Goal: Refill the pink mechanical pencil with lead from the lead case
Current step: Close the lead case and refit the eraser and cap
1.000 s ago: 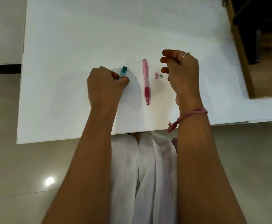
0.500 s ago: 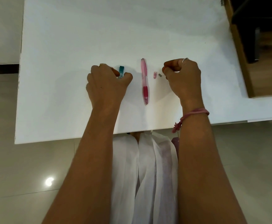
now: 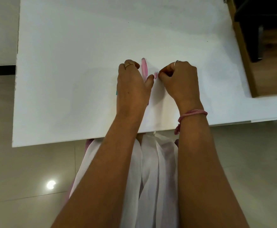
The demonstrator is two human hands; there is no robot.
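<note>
spreading across most of the view, the white table (image 3: 85, 63) carries everything the person works with, and both forearms reach over its near edge so the hands meet at its middle. the left hand (image 3: 132, 84) lies over the pink mechanical pencil (image 3: 144, 68), fingers curled round the barrel with the thumb on the far side, most likely to take it up or steady it for loading; only the upper barrel and a sliver of the tip below the palm show. a small teal edge (image 3: 116, 92) peeks out at the hand's left side, probably the lead case tucked under it, though too little shows to be sure. the right hand (image 3: 179, 79) sits just beside, its fingers bunched tight against the thumb in a fine pinch, which would suit holding a lead; no lead can be made out, so what it grips cannot be told. between the two hands the pink cap piece (image 3: 155, 75) rests on the table, seemingly set aside so the barrel end is open.
</note>
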